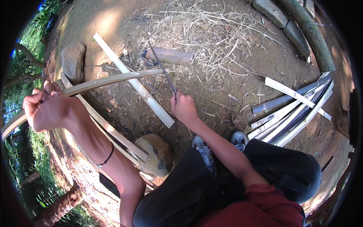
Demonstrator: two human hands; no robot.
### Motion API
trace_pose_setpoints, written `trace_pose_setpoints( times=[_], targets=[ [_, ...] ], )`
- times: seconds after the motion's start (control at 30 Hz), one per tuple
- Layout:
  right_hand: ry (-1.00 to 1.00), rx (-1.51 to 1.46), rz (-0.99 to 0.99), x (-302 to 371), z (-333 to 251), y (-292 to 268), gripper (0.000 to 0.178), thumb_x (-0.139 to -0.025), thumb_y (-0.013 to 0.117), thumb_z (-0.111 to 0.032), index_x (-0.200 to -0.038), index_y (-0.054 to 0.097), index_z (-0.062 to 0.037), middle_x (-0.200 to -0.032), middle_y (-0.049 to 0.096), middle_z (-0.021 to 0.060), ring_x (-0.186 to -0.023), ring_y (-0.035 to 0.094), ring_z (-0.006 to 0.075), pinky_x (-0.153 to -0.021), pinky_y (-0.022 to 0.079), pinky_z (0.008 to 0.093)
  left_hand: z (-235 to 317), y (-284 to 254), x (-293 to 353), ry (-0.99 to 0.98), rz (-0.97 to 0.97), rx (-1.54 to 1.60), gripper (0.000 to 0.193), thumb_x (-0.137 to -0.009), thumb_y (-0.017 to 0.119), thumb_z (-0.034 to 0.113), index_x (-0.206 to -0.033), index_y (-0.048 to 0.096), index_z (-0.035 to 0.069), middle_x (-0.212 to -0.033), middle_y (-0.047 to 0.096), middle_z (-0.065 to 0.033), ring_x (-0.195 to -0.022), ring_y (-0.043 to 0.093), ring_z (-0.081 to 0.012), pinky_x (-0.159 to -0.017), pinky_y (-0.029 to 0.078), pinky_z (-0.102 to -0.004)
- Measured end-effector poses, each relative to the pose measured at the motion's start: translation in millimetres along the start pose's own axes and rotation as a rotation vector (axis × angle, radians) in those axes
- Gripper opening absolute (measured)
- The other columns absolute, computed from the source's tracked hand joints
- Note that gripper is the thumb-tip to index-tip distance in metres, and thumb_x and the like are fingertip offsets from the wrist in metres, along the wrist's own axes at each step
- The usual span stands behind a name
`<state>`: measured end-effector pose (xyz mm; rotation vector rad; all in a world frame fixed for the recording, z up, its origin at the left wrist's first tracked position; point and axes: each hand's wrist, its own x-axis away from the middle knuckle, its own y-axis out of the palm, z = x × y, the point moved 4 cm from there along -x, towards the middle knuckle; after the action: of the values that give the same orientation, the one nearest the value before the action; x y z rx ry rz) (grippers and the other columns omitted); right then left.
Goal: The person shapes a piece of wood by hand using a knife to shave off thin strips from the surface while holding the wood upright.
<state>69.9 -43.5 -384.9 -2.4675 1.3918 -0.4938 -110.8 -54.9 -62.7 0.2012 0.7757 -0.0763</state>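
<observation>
My left hand [47, 108], out at the left, is closed round a long split bamboo strip [109, 78]. The strip runs past the hand to the left rim, and its other end reaches rightward over the ground. In my right hand [184, 108], near the middle, is a knife [169, 80] with a long, narrow, dark blade; my fingers hide its handle. The blade points away from me and crosses the strip close to its right end. Whether the two touch there, I cannot tell. Another pale bamboo strip [155, 105] lies slantwise beneath on the ground.
Thin shavings [211, 41] litter the far ground, beside a short bamboo piece [174, 56]. A stack of split bamboo [291, 113] lies at right. One stone [73, 62] sits far left, another rounded stone [154, 153] near my foot. A log [312, 36] borders the far right.
</observation>
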Motion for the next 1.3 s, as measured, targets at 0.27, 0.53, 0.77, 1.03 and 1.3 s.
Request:
trace_pose_setpoints(
  times=[0.27, 0.53, 0.77, 1.03, 1.3],
  targets=[
    [0.038, -0.081, -0.106, 10.9, -54.5, -24.4, 0.024, -0.094, 0.056, -0.013, -0.090, 0.060, 0.0094, -0.070, 0.064, 0.0321, -0.070, 0.067, 0.0477, -0.067, 0.055, 0.0555, 7.8, 12.1, 12.5, 0.028, -0.024, 0.027, 0.028, -0.068, 0.045, -0.002, -0.062, 0.022, 0.013, -0.067, 0.027, -0.0023, -0.056, 0.026, -0.0173, -0.056, 0.022, -0.0295],
    [0.058, 0.003, -0.069, -0.4, -19.1, -8.6, 0.024, -0.094, 0.056, -0.014, -0.095, 0.060, 0.0099, -0.069, 0.064, 0.0317, -0.070, 0.068, 0.0468, -0.067, 0.055, 0.0550, 8.4, 16.0, 12.1, 0.098, -0.022, -0.008, 0.027, -0.063, 0.042, -0.005, -0.062, 0.022, 0.013, -0.067, 0.028, -0.0024, -0.054, 0.025, -0.0162, -0.053, 0.020, -0.0305],
    [-0.074, -0.094, 0.047, 13.5, -57.3, -18.1, 0.023, -0.093, 0.057, -0.008, -0.081, 0.060, 0.0111, -0.056, 0.058, 0.0281, -0.052, 0.063, 0.0442, -0.051, 0.051, 0.0503, 1.9, 18.2, 8.0, 0.177, -0.143, -0.113, 0.020, -0.065, 0.041, -0.003, -0.061, 0.026, 0.009, -0.069, 0.033, -0.0041, -0.056, 0.031, -0.0190, -0.054, 0.025, -0.0320],
    [-0.077, 0.003, -0.008, 2.0, -25.7, -7.9, 0.024, -0.092, 0.056, -0.005, -0.104, 0.061, 0.0148, -0.056, 0.059, 0.0264, -0.053, 0.064, 0.0433, -0.053, 0.051, 0.0525, -0.2, 11.7, -1.6, 0.169, -0.072, -0.103, 0.022, -0.087, 0.039, -0.013, -0.069, 0.045, -0.003, -0.065, 0.045, -0.0080, -0.059, 0.052, -0.0172, -0.060, 0.048, -0.0273],
    [-0.117, -0.051, -0.174, 28.7, -65.0, -34.6, 0.079, -0.091, 0.054, -0.005, -0.158, 0.013, -0.0018, -0.065, 0.063, 0.0283, -0.058, 0.064, 0.0446, -0.064, 0.053, 0.0544, -0.4, 23.5, 13.2, 0.092, -0.043, -0.246, 0.015, -0.081, 0.034, -0.005, -0.072, 0.042, 0.003, -0.080, 0.045, -0.0109, -0.068, 0.051, -0.0258, -0.068, 0.046, -0.0354]
  ],
)
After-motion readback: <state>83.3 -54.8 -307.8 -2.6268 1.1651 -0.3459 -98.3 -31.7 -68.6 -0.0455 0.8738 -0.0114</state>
